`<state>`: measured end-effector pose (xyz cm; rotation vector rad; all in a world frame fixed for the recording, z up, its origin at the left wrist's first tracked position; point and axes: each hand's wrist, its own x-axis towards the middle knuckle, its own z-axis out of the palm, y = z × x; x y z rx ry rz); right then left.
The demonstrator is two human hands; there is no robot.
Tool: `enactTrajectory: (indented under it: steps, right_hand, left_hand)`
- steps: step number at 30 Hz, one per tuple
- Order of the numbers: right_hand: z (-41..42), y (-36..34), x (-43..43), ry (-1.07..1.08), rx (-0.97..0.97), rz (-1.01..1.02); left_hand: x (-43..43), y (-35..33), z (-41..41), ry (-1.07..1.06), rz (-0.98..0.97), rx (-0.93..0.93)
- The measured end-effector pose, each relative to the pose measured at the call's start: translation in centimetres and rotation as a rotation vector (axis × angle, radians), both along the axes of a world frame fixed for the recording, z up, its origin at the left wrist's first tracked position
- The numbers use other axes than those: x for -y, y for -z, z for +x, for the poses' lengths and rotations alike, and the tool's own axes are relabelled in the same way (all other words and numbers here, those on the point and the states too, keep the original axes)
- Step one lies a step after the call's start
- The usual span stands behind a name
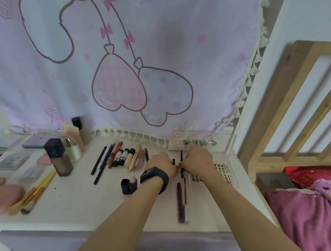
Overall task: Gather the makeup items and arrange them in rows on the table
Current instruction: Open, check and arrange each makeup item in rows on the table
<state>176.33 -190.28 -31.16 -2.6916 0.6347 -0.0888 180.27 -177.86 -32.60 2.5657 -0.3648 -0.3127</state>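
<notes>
Makeup items, slim pencils and small tubes point(119, 157), lie in a row at the back of the white worktop point(77, 201). Just right of them, the left hand point(163, 163) curls its fingers on a short black stick point(173, 161), and the right hand point(197, 160) pinches a thin black pencil point(181, 155). The left wrist sits beside an upright purple bottle point(133, 181), which would likely topple if brushed. A dragged right forearm could roll the dark red lip tube point(179, 202) away.

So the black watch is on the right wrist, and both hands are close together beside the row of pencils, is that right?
Not quite. The head view shows the watch on the left wrist, not the right. The rest holds: the left hand and right hand are close together beside the row of pencils.
</notes>
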Motion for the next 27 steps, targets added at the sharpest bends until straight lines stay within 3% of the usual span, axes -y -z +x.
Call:
enactTrajectory:
  steps: [20,27]
  right_hand:
    - [-0.4,0.2,-0.3,-0.029,-0.021,-0.036]
    - [-2.7,-1.5,-0.5,-0.017,0.1,0.043]
  left_hand:
    - [-0.5,0.1,-1.2,0.025,-0.127,-0.001]
    - [-1.0,-1.7,-1.4,0.057,-0.137,0.037]
